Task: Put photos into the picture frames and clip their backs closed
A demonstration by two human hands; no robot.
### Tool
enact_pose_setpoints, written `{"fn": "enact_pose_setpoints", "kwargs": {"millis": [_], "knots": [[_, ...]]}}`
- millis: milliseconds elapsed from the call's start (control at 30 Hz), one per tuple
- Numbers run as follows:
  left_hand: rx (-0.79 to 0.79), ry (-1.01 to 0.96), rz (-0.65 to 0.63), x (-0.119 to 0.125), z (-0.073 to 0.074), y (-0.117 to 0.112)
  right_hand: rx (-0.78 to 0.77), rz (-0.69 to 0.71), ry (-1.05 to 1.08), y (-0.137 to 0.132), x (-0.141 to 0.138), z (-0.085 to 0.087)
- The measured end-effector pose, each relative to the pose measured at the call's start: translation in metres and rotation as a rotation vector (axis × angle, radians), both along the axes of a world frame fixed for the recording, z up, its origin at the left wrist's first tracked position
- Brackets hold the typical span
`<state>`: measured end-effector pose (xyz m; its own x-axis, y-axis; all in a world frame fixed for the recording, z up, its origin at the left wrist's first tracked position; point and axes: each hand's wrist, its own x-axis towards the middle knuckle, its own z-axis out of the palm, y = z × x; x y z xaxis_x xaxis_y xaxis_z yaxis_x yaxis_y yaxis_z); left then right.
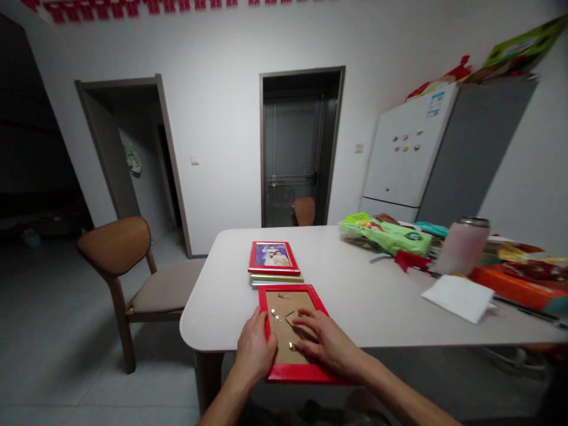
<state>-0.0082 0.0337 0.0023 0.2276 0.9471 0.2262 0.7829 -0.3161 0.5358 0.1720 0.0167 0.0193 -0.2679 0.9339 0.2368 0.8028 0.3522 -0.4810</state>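
Observation:
A red picture frame (295,373) lies face down at the table's near edge, its brown backing board (299,296) facing up. Small metal hardware pieces are on the board, including one (276,315) on the left and another (291,347) lower down. My left hand (255,348) grips the frame's left side, thumb on top. Over the right half of the board, my right hand (328,341) has its fingers apart, with a fingertip at the lower metal piece. Beyond it, another red frame (252,258) with a photo of people tops a small stack of frames.
On the white table (355,307), a green packet (390,234), a pink bottle (464,245), a folded white paper (459,297) and an orange box (515,287) crowd the right side. A wooden chair (118,245) stands at the left. A fridge (406,151) is behind.

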Motion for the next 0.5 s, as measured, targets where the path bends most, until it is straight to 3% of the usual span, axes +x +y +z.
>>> {"fn": "enact_pose_setpoints", "kwargs": {"millis": [233,367,500], "knots": [[-0.037,-0.081,-0.026,-0.004,0.001,0.003,-0.018,-0.145,-0.028,0.008,-0.002,0.003],[-0.097,-0.317,-0.024,-0.003,0.004,0.005,0.03,-0.178,-0.022,0.012,-0.005,0.014],[-0.107,-0.538,-0.02,0.0,0.01,0.009,0.097,-0.174,-0.023,0.012,-0.022,0.035]]}}
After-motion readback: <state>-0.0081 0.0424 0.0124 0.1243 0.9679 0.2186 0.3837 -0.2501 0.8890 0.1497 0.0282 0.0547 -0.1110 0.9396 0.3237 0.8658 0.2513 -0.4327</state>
